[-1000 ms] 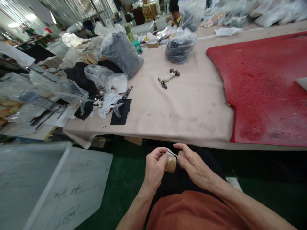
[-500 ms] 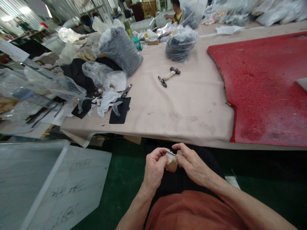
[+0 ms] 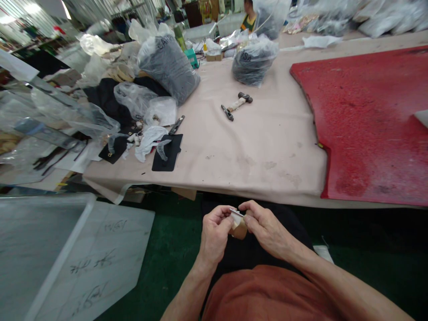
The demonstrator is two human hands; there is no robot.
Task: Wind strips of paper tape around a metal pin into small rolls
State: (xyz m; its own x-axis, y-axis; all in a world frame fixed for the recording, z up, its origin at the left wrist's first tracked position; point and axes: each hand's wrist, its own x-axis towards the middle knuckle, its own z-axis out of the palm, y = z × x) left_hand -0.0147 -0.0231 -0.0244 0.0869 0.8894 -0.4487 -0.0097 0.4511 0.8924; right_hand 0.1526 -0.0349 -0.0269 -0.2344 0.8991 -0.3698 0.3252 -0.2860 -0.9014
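Note:
Low in the head view, above my lap, my left hand (image 3: 216, 227) and my right hand (image 3: 262, 225) are close together. Between them is a small tan piece (image 3: 239, 230) with a whitish part and a thin silvery metal strip (image 3: 236, 212) along its top. My left thumb and fingers pinch its left side. The right thumb and index finger close on the strip's right end. What exactly the small piece is, I cannot make out. Fingers partly cover it.
On the cloth-covered table (image 3: 214, 156) lie a hammer (image 3: 239, 103), pliers (image 3: 227, 113), a black flat piece (image 3: 167, 154) and a red board (image 3: 368, 125). Filled plastic bags (image 3: 170, 67) stand behind. A grey-white bin (image 3: 110, 258) is at lower left. A person (image 3: 249, 20) sits far back.
The view has shifted very slightly. Both hands keep the same hold on the small tan piece. In the background, the other person's arm no longer shows.

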